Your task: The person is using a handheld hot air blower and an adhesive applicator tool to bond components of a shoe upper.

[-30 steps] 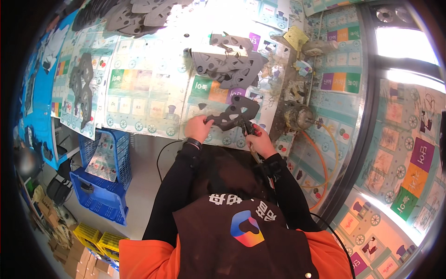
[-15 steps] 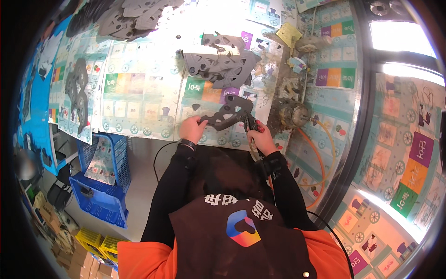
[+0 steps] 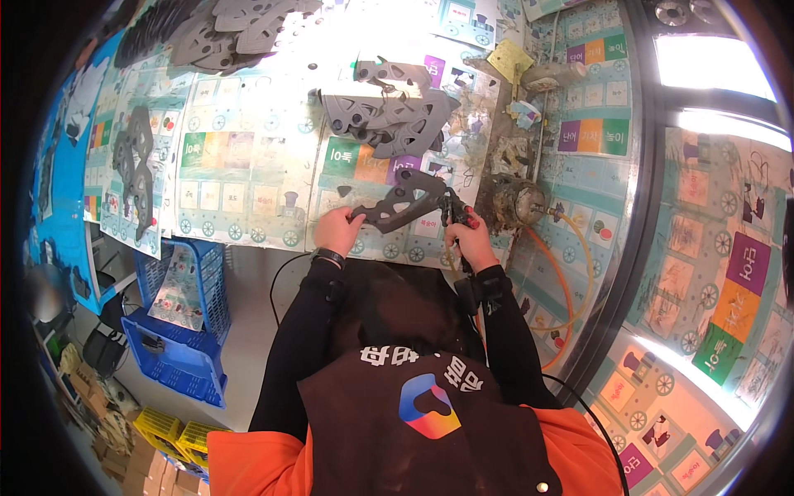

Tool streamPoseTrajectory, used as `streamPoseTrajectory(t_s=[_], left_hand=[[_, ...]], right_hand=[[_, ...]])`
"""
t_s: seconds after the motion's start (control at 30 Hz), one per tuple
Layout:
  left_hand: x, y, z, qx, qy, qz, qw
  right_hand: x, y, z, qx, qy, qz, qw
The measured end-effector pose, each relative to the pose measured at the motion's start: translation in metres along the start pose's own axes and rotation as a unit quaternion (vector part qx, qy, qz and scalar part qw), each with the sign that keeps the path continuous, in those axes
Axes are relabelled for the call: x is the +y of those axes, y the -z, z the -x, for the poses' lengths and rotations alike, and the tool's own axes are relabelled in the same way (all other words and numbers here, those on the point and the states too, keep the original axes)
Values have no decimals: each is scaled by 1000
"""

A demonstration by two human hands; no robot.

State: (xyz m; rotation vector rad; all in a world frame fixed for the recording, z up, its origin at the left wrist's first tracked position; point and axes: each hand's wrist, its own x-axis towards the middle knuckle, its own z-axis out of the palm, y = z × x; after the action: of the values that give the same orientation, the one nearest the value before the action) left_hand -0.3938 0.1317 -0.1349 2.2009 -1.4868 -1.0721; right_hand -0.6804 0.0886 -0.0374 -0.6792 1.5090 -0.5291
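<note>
A dark grey flat piece with cut-out openings (image 3: 424, 187) is tilted just over the near edge of the worktable. My left hand (image 3: 335, 231) pinches its left end between thumb and fingers. My right hand (image 3: 473, 240) is wrapped around a dark, grimy spray gun (image 3: 452, 208) with a bit of red on it. Its front end is close to the right side of the piece; I cannot tell whether they touch. Beyond lies a heap of similar grey pieces (image 3: 389, 124), and a small dark scrap (image 3: 344, 191) sits by my left hand.
More grey pieces (image 3: 219, 37) are stacked at the far left, with others (image 3: 134, 169) on the left side. A grimy round pot (image 3: 517, 201) with an orange hose (image 3: 571, 285) stands at right, near a yellow pad (image 3: 509, 59). Blue crates (image 3: 178, 351) stand below left.
The spray gun has shifted slightly right and turned more upright in my right hand. My left hand and the grey piece have moved slightly left.
</note>
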Motion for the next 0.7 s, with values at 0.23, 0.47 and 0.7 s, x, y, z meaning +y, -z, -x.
streamPoseTrajectory(t_s=[0.23,0.47,0.7], left_hand=[[1,2,1,-2,1,-5,1000],[1,2,2,-1,-3,5,1000],[0,3,3,9,-18,6,1000]], right_hand=[[-6,-4,-1,-3,36,-28,999],[-13,-10,1,-10,0,-3,1000],[-16,-18,4,-22,-2,-8,1000]])
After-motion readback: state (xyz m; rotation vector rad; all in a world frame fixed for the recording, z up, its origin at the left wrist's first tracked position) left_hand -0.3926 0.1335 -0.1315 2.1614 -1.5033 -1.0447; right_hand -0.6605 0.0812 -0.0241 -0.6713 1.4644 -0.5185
